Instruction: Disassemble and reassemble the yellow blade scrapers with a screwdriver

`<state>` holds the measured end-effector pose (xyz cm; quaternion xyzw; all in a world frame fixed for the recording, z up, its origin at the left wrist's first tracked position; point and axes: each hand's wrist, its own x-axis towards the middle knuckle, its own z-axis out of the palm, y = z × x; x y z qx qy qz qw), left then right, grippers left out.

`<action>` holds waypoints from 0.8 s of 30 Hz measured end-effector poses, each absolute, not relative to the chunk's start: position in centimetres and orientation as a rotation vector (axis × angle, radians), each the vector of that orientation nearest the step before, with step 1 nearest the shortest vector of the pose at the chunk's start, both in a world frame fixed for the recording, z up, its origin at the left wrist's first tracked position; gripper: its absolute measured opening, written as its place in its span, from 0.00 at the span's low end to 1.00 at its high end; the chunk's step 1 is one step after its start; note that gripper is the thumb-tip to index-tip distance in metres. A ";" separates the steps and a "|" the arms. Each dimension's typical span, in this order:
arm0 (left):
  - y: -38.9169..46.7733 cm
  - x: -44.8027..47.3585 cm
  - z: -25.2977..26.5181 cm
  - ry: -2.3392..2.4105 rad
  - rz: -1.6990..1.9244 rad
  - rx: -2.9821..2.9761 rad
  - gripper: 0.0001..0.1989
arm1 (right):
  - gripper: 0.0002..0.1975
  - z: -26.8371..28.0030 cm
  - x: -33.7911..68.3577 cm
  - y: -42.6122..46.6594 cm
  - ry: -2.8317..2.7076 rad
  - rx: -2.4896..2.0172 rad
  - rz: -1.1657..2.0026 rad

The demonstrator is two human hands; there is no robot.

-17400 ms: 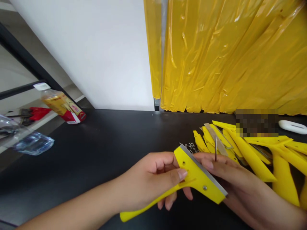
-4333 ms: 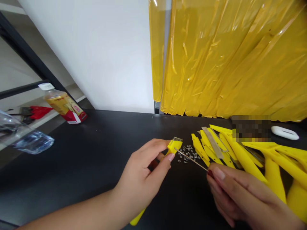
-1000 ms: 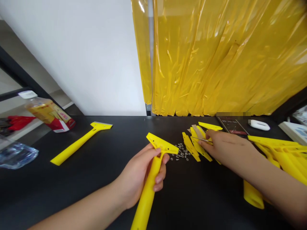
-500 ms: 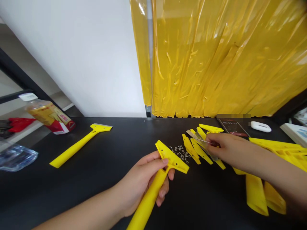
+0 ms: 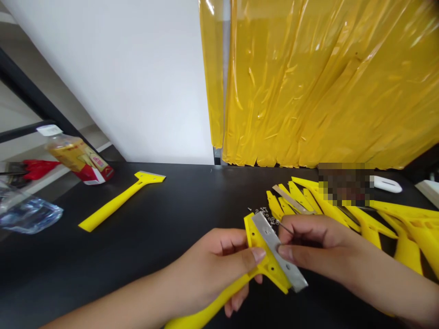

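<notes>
My left hand (image 5: 222,265) is closed around a yellow plastic scraper handle (image 5: 214,305), its thumb pressed on the wide head. Between the thumb and fingers of my right hand (image 5: 315,242) is a flat metal scraper blade (image 5: 265,233) with holes in it. The blade lies over or just above the front edge of the scraper head, tilted down to the right. A thin dark rod (image 5: 286,227) also sticks out from my right fingers; its other end is hidden. Just beyond the head are small screws and nuts (image 5: 264,211), partly covered by it.
Small yellow plates (image 5: 274,204) and another metal blade (image 5: 291,198) lie behind my right hand. Several yellow handles (image 5: 408,246) are heaped at the right. A scraper with a blade (image 5: 116,203) rests at the left, near a bottle (image 5: 80,157). A white case (image 5: 387,184) sits at the back right.
My right hand has come from the pile of plates to the scraper head, bringing a metal blade. My left hand has shifted slightly right and down with the handle, and the view has turned a little.
</notes>
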<state>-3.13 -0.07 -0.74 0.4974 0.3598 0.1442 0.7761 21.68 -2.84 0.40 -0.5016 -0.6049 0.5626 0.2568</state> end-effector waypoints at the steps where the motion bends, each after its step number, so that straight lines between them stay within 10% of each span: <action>1: -0.2 -3.1 -0.7 0.781 0.306 1.092 0.23 | 0.17 0.3 21.6 -2.8 -1.647 -1.352 1.523; 24: -0.2 -2.9 -1.3 0.931 0.290 1.191 0.25 | 0.18 -0.5 21.2 -2.8 -1.877 -1.517 1.186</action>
